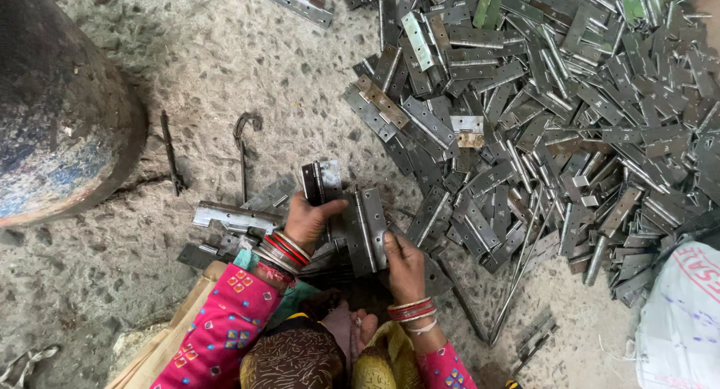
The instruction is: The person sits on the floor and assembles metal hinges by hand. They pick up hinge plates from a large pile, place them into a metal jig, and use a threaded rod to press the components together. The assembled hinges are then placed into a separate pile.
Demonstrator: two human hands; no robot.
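Seated on a rough concrete floor (225, 66), amid steel hinges. Left hand (309, 220), just left of frame centre, clenched around a small stack of hinge leaves (321, 183) held upright, thumb pressed across the front. Right hand (403, 263), lower centre, gripping the lower edge of an open hinge (366, 230) that stands just beside the stack, fingers curled beneath it. Red and silver bangles (283, 251) at the left wrist, red ones at the right, bright pink patterned sleeves (225, 318) below.

Spilling across the upper right of the frame: a large loose heap of hinges (555, 111), overlapping at every angle, reaching down close to the right hand. Long thin metal rods (517, 273) lying at the heap's lower edge. At far left, a dark rounded drum (60, 111); between it and the hands, a bent hook-ended wire (244, 145) and a flat metal strip (232, 215) on the floor. White sack (682, 314) at lower right.

Likely hazards, judged from the scene: bare fingers against stamped steel edges, so cuts or a pinch should the open hinge fold shut on the right hand. Upright stack held by one hand only, so prone to fanning apart and dropping. Heap steep and unsorted nearby, so apt to slide toward the hands if disturbed. Rods and wire underfoot, a snag risk for sleeves.
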